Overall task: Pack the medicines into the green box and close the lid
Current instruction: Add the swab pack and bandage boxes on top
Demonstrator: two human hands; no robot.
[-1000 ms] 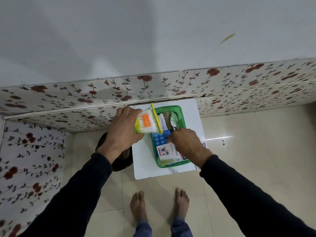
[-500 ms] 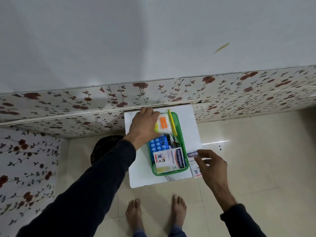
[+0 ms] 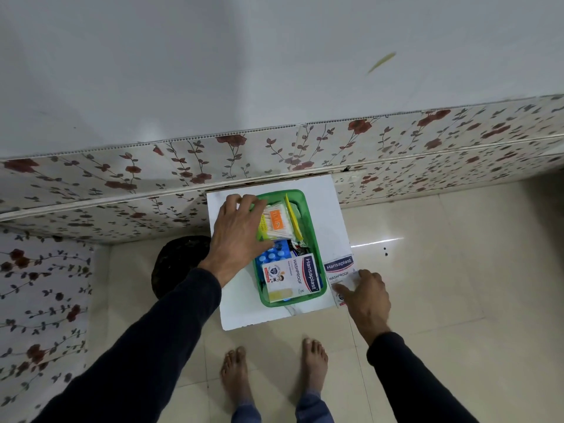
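The green box (image 3: 311,239) stands lidless on a small white table (image 3: 329,209). Inside lie a Hansaplast plaster box (image 3: 291,277), a blue blister strip (image 3: 274,255) and some foil packs. My left hand (image 3: 236,236) holds a bag of cotton swabs (image 3: 276,222) with a yellow zip strip, pressed into the far end of the box. My right hand (image 3: 364,297) rests with spread fingers on a second Hansaplast box (image 3: 339,267), which lies flat on the table just right of the green box. No lid is visible.
The table stands against a wall with floral panelling (image 3: 274,154). A dark round object (image 3: 180,264) sits on the tiled floor left of the table. My bare feet (image 3: 274,370) are on the beige tiles just in front of it.
My left hand has lowered the cotton swab bag from above the box's left side into its far end. My right hand left the box and reached the second plaster box on the table.
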